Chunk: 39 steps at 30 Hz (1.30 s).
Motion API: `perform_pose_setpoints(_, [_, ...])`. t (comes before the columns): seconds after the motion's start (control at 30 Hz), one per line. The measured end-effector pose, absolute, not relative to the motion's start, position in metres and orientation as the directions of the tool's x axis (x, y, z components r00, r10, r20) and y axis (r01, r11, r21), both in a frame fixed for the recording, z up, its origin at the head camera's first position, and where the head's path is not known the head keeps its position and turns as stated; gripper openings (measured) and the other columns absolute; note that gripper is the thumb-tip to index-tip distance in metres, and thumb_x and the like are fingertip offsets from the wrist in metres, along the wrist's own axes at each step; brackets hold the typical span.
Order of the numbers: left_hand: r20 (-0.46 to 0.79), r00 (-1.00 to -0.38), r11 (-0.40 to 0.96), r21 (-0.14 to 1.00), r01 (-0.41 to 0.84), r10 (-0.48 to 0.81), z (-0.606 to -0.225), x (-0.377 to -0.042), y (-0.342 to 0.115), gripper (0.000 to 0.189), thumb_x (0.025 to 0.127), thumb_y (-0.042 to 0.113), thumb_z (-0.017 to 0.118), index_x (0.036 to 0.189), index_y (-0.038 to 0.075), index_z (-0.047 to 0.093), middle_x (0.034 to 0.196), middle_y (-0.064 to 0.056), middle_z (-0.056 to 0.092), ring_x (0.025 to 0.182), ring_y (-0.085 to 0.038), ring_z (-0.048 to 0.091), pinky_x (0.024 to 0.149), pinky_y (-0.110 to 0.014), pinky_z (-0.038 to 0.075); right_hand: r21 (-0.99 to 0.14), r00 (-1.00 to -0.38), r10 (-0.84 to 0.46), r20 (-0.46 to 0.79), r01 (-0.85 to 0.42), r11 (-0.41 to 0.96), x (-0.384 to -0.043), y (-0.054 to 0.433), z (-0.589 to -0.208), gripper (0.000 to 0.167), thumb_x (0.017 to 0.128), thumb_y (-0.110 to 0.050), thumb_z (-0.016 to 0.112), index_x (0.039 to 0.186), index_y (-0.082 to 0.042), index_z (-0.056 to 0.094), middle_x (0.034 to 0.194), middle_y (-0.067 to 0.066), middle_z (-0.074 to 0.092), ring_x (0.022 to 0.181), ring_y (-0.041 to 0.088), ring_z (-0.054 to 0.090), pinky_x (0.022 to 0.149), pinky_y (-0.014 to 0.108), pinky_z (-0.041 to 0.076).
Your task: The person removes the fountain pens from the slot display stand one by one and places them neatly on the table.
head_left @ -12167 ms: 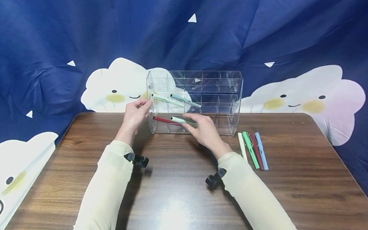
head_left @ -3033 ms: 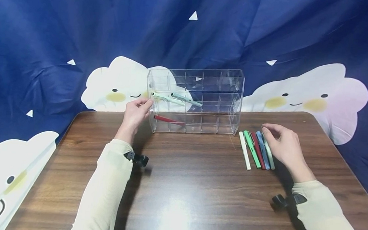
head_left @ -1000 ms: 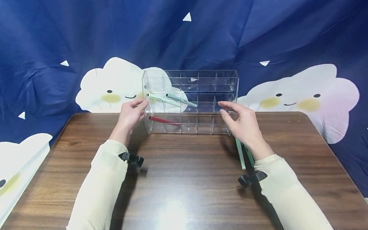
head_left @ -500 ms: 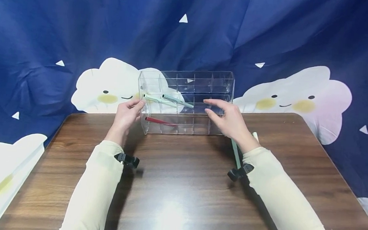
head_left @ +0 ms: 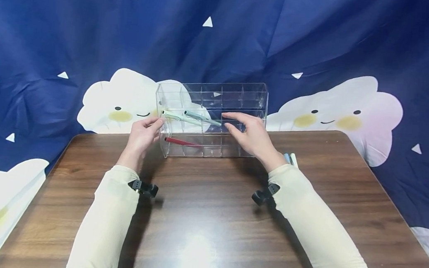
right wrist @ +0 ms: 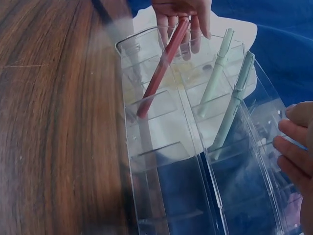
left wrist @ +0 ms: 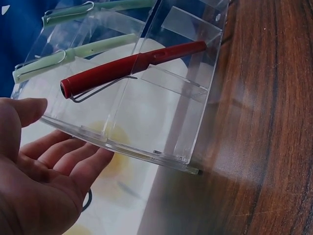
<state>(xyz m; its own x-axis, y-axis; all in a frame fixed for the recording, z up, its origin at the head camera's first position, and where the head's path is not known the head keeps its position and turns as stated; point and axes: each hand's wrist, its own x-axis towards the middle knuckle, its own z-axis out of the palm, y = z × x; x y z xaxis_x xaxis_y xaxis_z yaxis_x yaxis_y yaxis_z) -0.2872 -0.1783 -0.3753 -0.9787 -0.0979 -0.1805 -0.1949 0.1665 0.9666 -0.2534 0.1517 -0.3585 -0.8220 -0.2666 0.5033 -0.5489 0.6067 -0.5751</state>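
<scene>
Head view: your left hand [head_left: 141, 137] holds the clear rack [head_left: 232, 149] at its left side, thumb and fingers on either side of the panel edge, per left wrist. Your right hand [head_left: 252, 134] is in front of the middle tier, thumb and forefinger spread, nothing pinched; you've got its tips near the lower end of the blue-green pen [head_left: 197, 115]. Can't tell if they touch the rack.

Blue-green pen sits tilted in the middle tier, clip end up and left. Pale green pen [head_left: 180, 118] lies tilted just left of it, same tier. Red pen [left wrist: 112, 71] is in the bottom tier at your left, tilted, clip end nearest your left hand. Blue pen [head_left: 286, 157] and white pen [head_left: 293, 160] lie on the wood table [head_left: 202, 208] by your right sleeve [head_left: 306, 215], mostly hidden. Blue curtain [head_left: 243, 49] with white clouds behind.
</scene>
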Motion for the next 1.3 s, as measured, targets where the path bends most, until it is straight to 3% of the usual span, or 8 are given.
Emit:
perform_pose_setpoints(0.23, [-0.190, -0.978, 0.158, 0.966, -0.203, -0.091, -0.374, -0.286, -0.179, 0.057, 0.110, 0.033, 0.064, 0.158, 0.005, 0.052, 0.159, -0.020, 0.058, 0.144, -0.032, 0.061, 0.114, -0.031, 0.057, -0.581, -0.810, -0.287, 0.511, -0.572, 0.579, -0.259, 0.138, -0.354, 0.034, 0.103, -0.015, 0.074, 0.136, -0.008, 0.074, 0.138, 0.012, 0.076, 0.132, 0.032, 0.069, 0.115, 0.048, 0.055])
perform_pose_setpoints(0.57, [-0.190, -0.976, 0.180, 0.962, -0.207, -0.107, -0.371, -0.286, -0.180, 0.057, 0.109, 0.034, 0.065, 0.158, 0.006, 0.054, 0.160, -0.018, 0.057, 0.146, -0.032, 0.058, 0.118, -0.035, 0.055, -0.557, -0.796, -0.359, 0.488, -0.600, 0.574, -0.275, 0.117, -0.351, 0.036, 0.103, -0.015, 0.074, 0.138, -0.005, 0.072, 0.141, 0.013, 0.074, 0.136, 0.031, 0.067, 0.121, 0.043, 0.051])
perform_pose_setpoints(1.0, [-0.180, -0.979, 0.173, 0.965, -0.195, -0.099, -0.375, -0.284, -0.178, 0.057, 0.109, 0.033, 0.065, 0.157, 0.004, 0.053, 0.159, -0.020, 0.057, 0.145, -0.033, 0.059, 0.117, -0.036, 0.055, -0.588, -0.847, -0.394, 0.357, -0.532, 0.609, -0.284, 0.103, -0.347, 0.040, 0.106, -0.018, 0.071, 0.144, -0.007, 0.069, 0.148, 0.010, 0.070, 0.141, 0.029, 0.063, 0.122, 0.045, 0.050])
perform_pose_setpoints(1.13, [-0.163, -0.982, 0.161, 0.971, -0.176, -0.094, -0.376, -0.286, -0.178, 0.056, 0.110, 0.031, 0.064, 0.156, 0.002, 0.054, 0.156, -0.022, 0.059, 0.142, -0.032, 0.062, 0.111, -0.031, 0.059, -0.579, -0.846, -0.404, 0.349, -0.533, 0.616, -0.287, 0.098, -0.345, 0.040, 0.106, -0.019, 0.071, 0.144, -0.007, 0.069, 0.147, 0.009, 0.070, 0.139, 0.029, 0.065, 0.121, 0.045, 0.051])
perform_pose_setpoints(1.3, [-0.155, -0.983, 0.142, 0.976, -0.168, -0.097, -0.378, -0.286, -0.178, 0.054, 0.109, 0.029, 0.064, 0.154, 0.000, 0.056, 0.153, -0.024, 0.061, 0.126, -0.022, 0.070, 0.096, -0.019, 0.063, -0.539, -0.854, -0.424, 0.302, -0.520, 0.662, -0.291, 0.092, -0.344, 0.043, 0.106, -0.021, 0.071, 0.146, -0.008, 0.067, 0.148, 0.008, 0.070, 0.139, 0.029, 0.065, 0.127, 0.049, 0.041])
